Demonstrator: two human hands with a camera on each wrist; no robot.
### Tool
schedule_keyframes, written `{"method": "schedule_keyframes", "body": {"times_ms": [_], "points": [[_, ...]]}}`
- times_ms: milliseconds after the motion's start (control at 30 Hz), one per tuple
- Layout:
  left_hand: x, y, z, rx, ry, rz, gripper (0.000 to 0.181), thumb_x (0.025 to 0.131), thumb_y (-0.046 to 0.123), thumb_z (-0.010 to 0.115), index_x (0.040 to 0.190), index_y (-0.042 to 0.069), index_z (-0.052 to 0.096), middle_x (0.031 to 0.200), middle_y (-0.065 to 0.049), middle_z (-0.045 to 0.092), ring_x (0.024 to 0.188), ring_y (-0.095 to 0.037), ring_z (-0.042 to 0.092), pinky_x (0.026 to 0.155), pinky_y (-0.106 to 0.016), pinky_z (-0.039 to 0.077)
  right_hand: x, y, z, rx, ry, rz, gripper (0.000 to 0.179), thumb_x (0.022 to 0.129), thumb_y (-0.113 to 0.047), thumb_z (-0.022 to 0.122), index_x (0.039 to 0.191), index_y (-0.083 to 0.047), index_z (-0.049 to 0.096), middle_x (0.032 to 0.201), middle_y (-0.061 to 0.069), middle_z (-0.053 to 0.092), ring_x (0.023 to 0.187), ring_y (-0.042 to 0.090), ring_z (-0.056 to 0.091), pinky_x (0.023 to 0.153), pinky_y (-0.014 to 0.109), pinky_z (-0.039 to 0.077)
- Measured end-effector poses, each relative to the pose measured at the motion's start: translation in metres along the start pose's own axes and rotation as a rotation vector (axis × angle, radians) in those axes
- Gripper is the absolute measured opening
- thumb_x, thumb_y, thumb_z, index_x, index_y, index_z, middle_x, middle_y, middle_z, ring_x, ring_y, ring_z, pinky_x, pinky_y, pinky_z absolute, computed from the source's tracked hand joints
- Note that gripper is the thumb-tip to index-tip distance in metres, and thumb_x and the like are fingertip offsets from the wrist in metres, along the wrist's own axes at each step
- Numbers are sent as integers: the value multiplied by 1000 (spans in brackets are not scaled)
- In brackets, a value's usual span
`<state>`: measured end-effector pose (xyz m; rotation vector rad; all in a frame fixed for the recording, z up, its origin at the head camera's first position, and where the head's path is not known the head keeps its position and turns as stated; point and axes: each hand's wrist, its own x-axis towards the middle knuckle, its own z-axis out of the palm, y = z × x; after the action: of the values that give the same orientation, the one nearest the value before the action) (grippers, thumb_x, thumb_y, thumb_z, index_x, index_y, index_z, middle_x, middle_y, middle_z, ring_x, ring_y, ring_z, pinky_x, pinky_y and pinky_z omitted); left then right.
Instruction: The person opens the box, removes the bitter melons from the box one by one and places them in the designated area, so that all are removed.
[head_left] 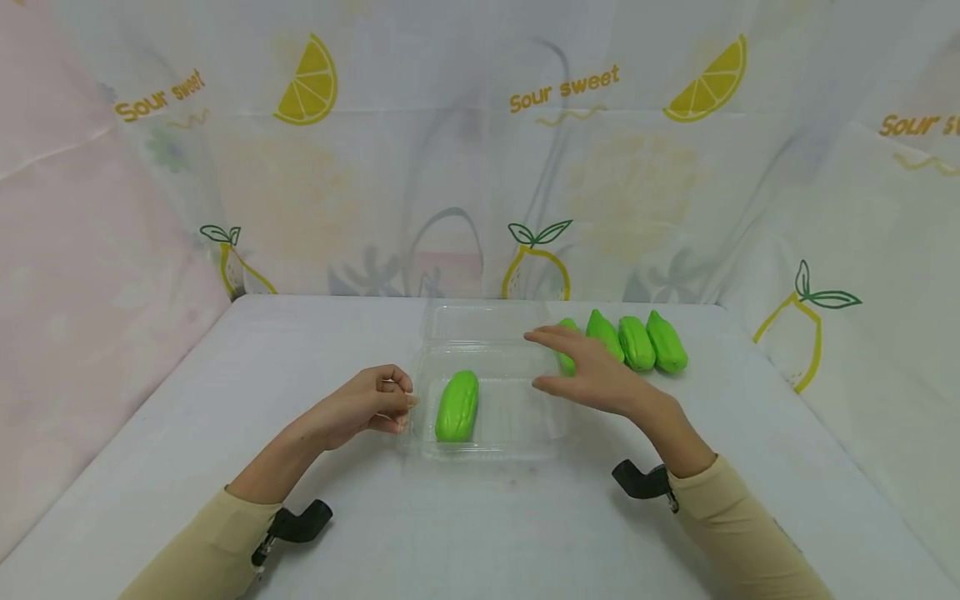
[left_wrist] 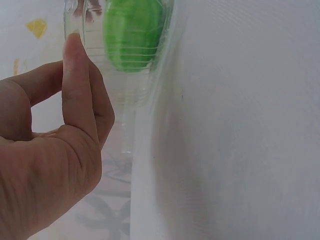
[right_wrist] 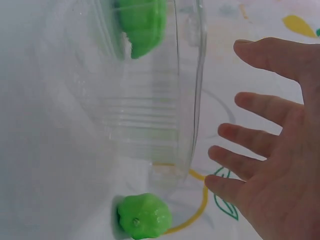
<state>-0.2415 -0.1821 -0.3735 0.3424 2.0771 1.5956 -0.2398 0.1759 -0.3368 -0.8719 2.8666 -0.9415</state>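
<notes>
A clear plastic clamshell box (head_left: 517,417) lies with its lid (head_left: 480,323) folded back on the far side. Inside, toward the left, rests one green oblong fruit (head_left: 457,407) with soft ridges. At the box's left rim is my left hand (head_left: 371,404); its thumb and fingers pinch that rim, as the left wrist view shows. My right hand (head_left: 592,371) hovers over the box's right side, fingers spread and holding nothing. Past it stands a row of several more green fruits (head_left: 636,343), the nearest to the box partly covered by that hand.
A white cloth covers the table (head_left: 480,533), and its back edge meets a hanging curtain (head_left: 465,167) printed with lemons. The row of fruits sits at the back right, close to the box. A black wrist mount (head_left: 641,481) juts from each sleeve.
</notes>
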Motion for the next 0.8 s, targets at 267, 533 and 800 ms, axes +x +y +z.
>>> {"method": "schedule_keyframes", "body": {"times_ms": [267,533,800], "points": [[0,-1,0,3,-1,1,30,96,15,64,110,-2,43,71,0,53,69,-14,61,65,-22,57,4,-5,21,16,-63,-28,62,92,-37,68,147,-18,48,155,5,44,146,29,37,115,54,36],[0,0,0,8,4,5,30,96,15,63,110,-2,43,70,0,52,69,-14,60,65,-22,57,7,-14,36,5,-108,-59,62,91,-37,69,146,-16,49,150,4,49,143,26,41,115,49,39],[1,1,2,5,17,-8,29,96,14,63,111,-2,44,70,0,53,68,-13,59,64,-22,57,12,-27,48,18,-168,-45,62,91,-36,70,146,-19,49,148,1,51,141,22,45,114,45,41]]}}
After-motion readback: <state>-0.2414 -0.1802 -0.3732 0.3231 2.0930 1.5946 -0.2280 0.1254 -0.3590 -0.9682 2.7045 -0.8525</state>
